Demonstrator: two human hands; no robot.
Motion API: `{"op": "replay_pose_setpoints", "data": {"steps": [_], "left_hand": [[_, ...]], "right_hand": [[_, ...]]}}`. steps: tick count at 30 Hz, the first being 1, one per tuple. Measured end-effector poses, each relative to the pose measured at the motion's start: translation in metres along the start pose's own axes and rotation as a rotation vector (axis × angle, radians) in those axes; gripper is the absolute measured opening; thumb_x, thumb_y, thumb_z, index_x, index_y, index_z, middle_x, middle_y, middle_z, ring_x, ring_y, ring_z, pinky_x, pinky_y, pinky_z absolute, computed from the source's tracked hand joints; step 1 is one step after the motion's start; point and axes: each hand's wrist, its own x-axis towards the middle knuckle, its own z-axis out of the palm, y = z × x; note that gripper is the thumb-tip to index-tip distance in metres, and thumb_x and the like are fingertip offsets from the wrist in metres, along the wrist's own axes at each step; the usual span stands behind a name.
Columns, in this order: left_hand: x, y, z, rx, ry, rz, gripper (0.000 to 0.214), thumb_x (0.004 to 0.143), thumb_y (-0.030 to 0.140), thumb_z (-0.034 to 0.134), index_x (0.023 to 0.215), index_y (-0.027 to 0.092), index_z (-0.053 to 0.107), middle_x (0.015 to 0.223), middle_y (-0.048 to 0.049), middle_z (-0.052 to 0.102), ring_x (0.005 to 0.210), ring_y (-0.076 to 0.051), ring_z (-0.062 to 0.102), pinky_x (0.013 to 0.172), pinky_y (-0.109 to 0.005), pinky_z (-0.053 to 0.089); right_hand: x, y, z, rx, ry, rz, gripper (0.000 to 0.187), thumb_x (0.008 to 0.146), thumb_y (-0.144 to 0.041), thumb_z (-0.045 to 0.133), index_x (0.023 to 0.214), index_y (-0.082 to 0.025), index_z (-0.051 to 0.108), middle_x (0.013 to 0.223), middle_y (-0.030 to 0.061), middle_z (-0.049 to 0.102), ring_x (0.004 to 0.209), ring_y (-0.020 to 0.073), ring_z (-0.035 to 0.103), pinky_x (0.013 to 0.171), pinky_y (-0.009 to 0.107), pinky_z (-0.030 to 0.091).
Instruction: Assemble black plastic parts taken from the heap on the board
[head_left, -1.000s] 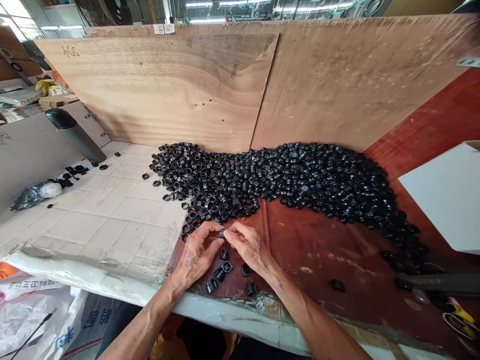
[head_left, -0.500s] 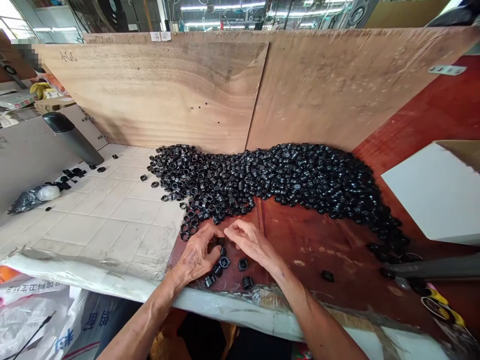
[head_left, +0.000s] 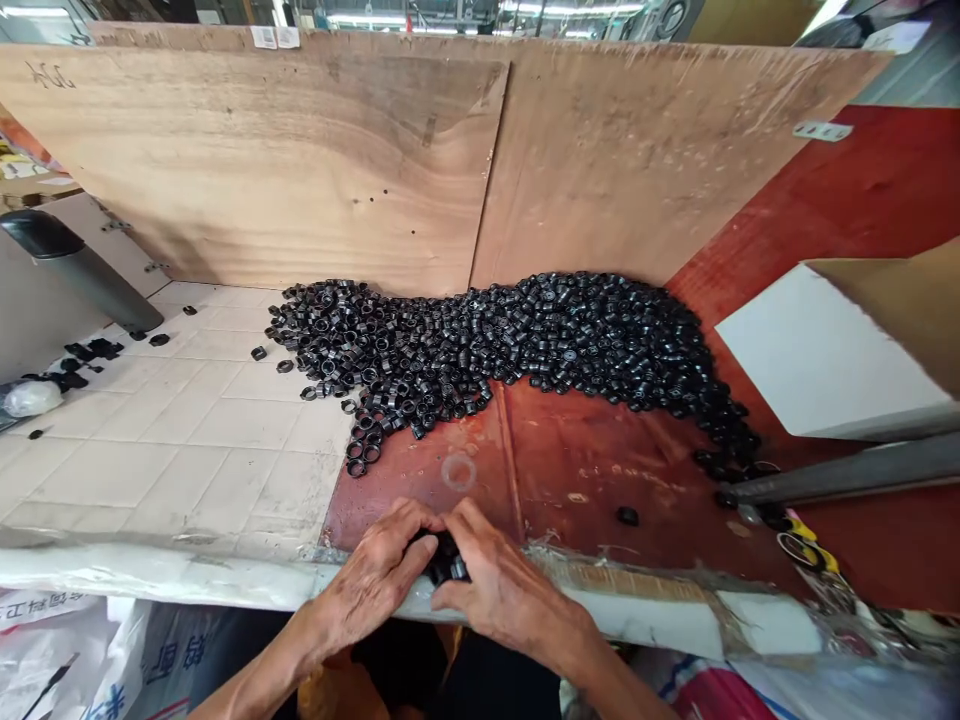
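Note:
At the front edge of the red board, my left hand and my right hand meet with curved fingers around a small cluster of black plastic caps. My fingertips touch at the far side of the cluster, and both thumbs lie on the near side. Part of the cluster is hidden by my fingers. Beyond my hands lies a long heap of black plastic rings and caps, with rings mostly at its left end. A single black cap sits apart on the board to the right.
A plywood panel stands behind the heap. To the left are pale tiles, a dark grey bottle and loose black parts. On the right are a white box, a grey bar and yellow-handled scissors.
Both hands have come nearer to the front edge, gathering the loose caps between them. The camera view has shifted, so the surroundings appear further left.

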Motion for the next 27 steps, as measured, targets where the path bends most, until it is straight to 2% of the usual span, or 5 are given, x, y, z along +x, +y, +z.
{"op": "replay_pose_setpoints", "data": {"steps": [10, 14, 17, 21, 27], "left_hand": [[-0.069, -0.004, -0.002, -0.031, 0.049, 0.068, 0.035, 0.109, 0.035, 0.041, 0.090, 0.022, 0.068, 0.082, -0.0047, 0.070, 0.075, -0.018, 0.066, 0.073, -0.027, 0.054], [-0.058, -0.010, -0.019, 0.202, 0.358, -0.022, 0.029, 0.104, 0.037, 0.055, 0.083, 0.022, 0.067, 0.077, -0.0017, 0.070, 0.071, -0.017, 0.067, 0.068, -0.024, 0.056], [-0.042, -0.027, -0.032, 0.431, 0.642, -0.053, 0.023, 0.097, 0.046, 0.064, 0.093, 0.023, 0.067, 0.100, -0.0050, 0.071, 0.094, -0.023, 0.072, 0.086, -0.033, 0.060], [-0.015, -0.051, -0.048, 0.637, 0.715, -0.156, 0.053, 0.089, 0.054, 0.070, 0.129, 0.021, 0.058, 0.123, -0.0123, 0.062, 0.092, -0.028, 0.073, 0.083, -0.046, 0.064], [0.023, -0.068, -0.056, 0.714, 0.634, -0.176, 0.060, 0.083, 0.040, 0.078, 0.133, 0.020, 0.052, 0.120, -0.0111, 0.062, 0.100, -0.033, 0.074, 0.089, -0.050, 0.063]], "right_hand": [[-0.026, -0.033, 0.029, 0.039, -0.054, -0.205, 0.044, 0.084, -0.025, 0.085, 0.120, -0.020, 0.061, 0.118, 0.0068, 0.062, 0.111, 0.0257, 0.063, 0.097, 0.033, 0.056], [-0.049, 0.019, 0.003, -0.069, 0.588, -0.116, 0.031, 0.102, -0.034, 0.060, 0.132, -0.025, 0.060, 0.132, 0.0133, 0.060, 0.123, 0.0299, 0.059, 0.105, 0.044, 0.052], [-0.063, 0.092, -0.013, -0.414, 0.977, 0.225, 0.062, 0.100, -0.058, 0.054, 0.144, -0.015, 0.054, 0.146, 0.0262, 0.051, 0.137, 0.0487, 0.046, 0.108, 0.071, 0.041], [-0.050, 0.154, -0.004, -0.551, 0.953, 0.403, 0.075, 0.104, -0.054, 0.039, 0.154, 0.002, 0.040, 0.150, 0.0390, 0.044, 0.141, 0.0564, 0.042, 0.101, 0.077, 0.044], [0.039, 0.121, 0.027, -0.495, 0.812, 0.049, 0.079, 0.101, -0.018, 0.042, 0.169, -0.011, 0.003, 0.165, 0.0302, 0.032, 0.151, 0.0476, 0.037, 0.111, 0.068, 0.044]]}}
